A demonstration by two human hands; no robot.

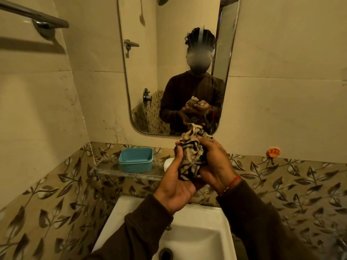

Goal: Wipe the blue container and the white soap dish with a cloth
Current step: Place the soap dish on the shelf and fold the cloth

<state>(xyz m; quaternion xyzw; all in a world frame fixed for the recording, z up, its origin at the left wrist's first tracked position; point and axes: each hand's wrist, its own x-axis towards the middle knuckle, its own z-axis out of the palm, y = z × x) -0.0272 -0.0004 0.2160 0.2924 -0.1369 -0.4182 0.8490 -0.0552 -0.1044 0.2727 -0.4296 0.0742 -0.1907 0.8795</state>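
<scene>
A blue rectangular container [135,159] stands open on the glass shelf [129,174] under the mirror. Just right of it, a white soap dish [168,163] peeks out, mostly hidden behind my left hand. A bunched striped cloth [191,156] is held between both hands above the sink. My left hand [175,182] cups the cloth from below and the left, palm up. My right hand [216,166] grips the cloth from the right. Both hands are in front of the shelf, to the right of the blue container and apart from it.
A white sink [195,235] with its drain lies directly below my hands. A mirror [178,44] hangs above the shelf. A metal towel bar [33,15] juts from the left wall. An orange hook [273,152] sticks to the tiles at right.
</scene>
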